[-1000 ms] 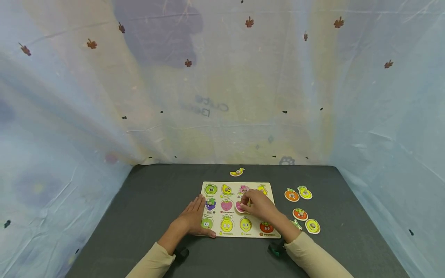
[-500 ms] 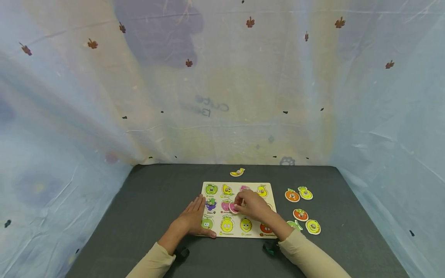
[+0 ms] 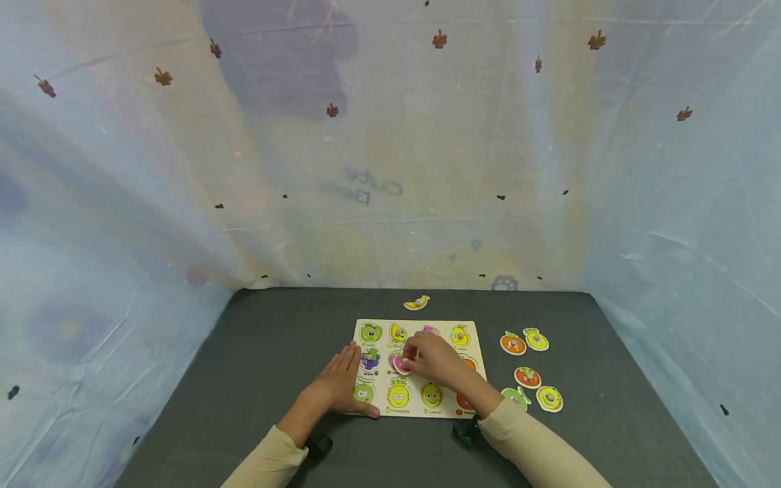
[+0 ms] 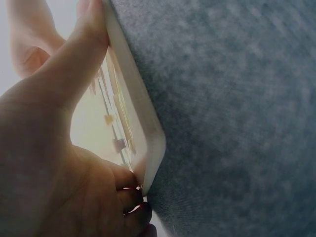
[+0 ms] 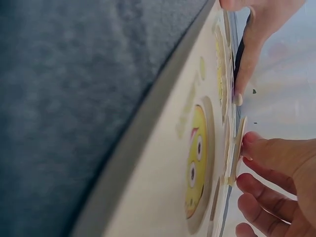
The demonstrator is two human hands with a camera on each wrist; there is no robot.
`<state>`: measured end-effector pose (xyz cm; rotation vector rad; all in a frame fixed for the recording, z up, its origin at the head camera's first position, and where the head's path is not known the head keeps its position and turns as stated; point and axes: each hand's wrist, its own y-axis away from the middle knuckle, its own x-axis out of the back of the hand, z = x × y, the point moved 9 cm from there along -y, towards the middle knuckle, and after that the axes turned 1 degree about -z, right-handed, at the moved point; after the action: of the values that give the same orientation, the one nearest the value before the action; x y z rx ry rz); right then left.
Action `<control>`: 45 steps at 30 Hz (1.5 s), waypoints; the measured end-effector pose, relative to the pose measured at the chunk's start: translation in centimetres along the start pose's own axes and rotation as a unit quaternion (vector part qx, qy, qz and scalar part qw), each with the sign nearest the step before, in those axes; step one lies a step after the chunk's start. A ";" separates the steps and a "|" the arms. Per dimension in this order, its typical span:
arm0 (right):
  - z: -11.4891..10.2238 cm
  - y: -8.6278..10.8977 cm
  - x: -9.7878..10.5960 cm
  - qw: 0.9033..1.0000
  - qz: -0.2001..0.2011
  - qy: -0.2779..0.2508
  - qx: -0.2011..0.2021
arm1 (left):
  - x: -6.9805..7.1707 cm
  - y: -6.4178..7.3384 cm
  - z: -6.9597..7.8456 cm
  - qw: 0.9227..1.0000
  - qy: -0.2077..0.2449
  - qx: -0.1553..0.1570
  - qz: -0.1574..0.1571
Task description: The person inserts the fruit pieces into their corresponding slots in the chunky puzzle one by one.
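A pink piece (image 3: pixel 400 366) pinched over the board (image 3: pixel 384 335)

At the left side of the board lies the person's left hand (image 3: pixel 338 379), released, gripping nothing, its fingers straight against the edge and its thumb along the near side by the corner. Beside it I see a column of a green apple (image 3: pixel 370 332), purple grapes (image 3: pixel 369 359) and a green fruit (image 3: pixel 363 391).

In the next column the pink piece partly covers a strawberry picture (image 3: pixel 392 356); the right-wrist view shows it tilted, and I can't tell whether it touches the board. Nearer the person is a pineapple picture (image 3: pixel 398 393).

Beyond the far edge, a banana piece (image 3: pixel 417 303) lies on the dark table (image 3: pixel 268 366). The right hand (image 3: pixel 433 358) grasps the pink piece between thumb and fingertips, its forearm crossing the board's right side. A lemon picture (image 3: pixel 431 394) shows near that forearm.

Off to the right, on the table, are an orange piece (image 3: pixel 513 343), a green piece (image 3: pixel 514 395) partly behind the sleeve (image 3: pixel 537 440), a red piece (image 3: pixel 527 377), a pineapple piece (image 3: pixel 536 339) and a round yellow piece (image 3: pixel 550 399).
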<state>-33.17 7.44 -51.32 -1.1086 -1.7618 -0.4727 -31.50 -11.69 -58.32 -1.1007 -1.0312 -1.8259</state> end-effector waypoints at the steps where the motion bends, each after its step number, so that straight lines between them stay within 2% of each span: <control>1: -0.1 -0.1 0.0 1.000 0.000 0.001 0.001 | -0.1 -0.1 -0.1 1.000 0.001 0.000 -0.001; 7: -0.2 -0.9 -0.4 1.000 -0.009 0.005 -0.007 | 0.0 0.1 -0.1 1.000 0.000 0.003 -0.008; 15: -0.3 -1.4 -0.7 0.999 -0.027 0.001 -0.018 | 0.8 0.9 0.9 1.000 0.008 0.000 -0.009; 28: -0.2 -2.1 -1.1 0.999 -0.032 0.011 -0.012 | 0.4 0.3 0.5 1.000 0.000 -0.002 0.008; 45: -0.3 -2.4 -1.1 0.999 -0.033 0.023 -0.008 | 0.8 0.7 0.7 1.000 0.000 -0.005 0.012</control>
<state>-34.89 5.47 -51.80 -1.0445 -1.7606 -0.5495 -30.91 -11.48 -57.18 -1.1139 -1.0057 -1.8144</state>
